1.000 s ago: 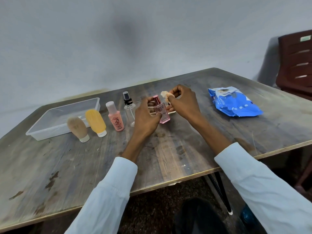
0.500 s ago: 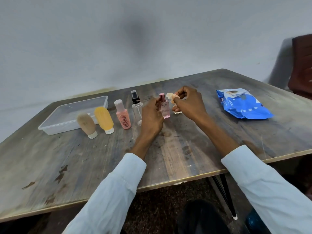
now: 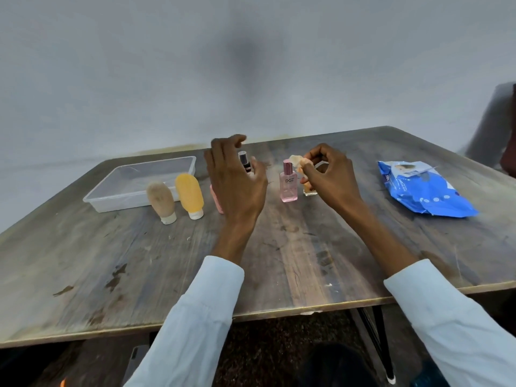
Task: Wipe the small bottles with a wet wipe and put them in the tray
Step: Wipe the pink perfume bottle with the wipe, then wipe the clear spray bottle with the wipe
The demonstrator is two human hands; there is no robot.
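A pink glass perfume bottle [image 3: 288, 186] stands upright on the wooden table [image 3: 139, 261], free of both hands. My right hand [image 3: 329, 177] pinches a crumpled, soiled wet wipe [image 3: 298, 164] just right of the bottle's cap. My left hand [image 3: 237, 180] hovers with fingers spread in front of the clear spray bottle [image 3: 243, 160] and covers most of the pink tube bottle [image 3: 216, 199]. A beige tube [image 3: 161, 202] and an orange tube [image 3: 190, 195] stand on their caps in front of the clear plastic tray [image 3: 178, 163]. A small amber bottle [image 3: 309, 189] peeks out behind my right hand.
A blue pack of wet wipes [image 3: 421, 191] lies at the right of the table. A dark red chair [image 3: 509, 152] stands at the far right edge. The wall runs close behind the table.
My left hand has let go of the pink perfume bottle, which now stands on the table, and has moved left toward the spray bottle. The right hand still holds the wipe.
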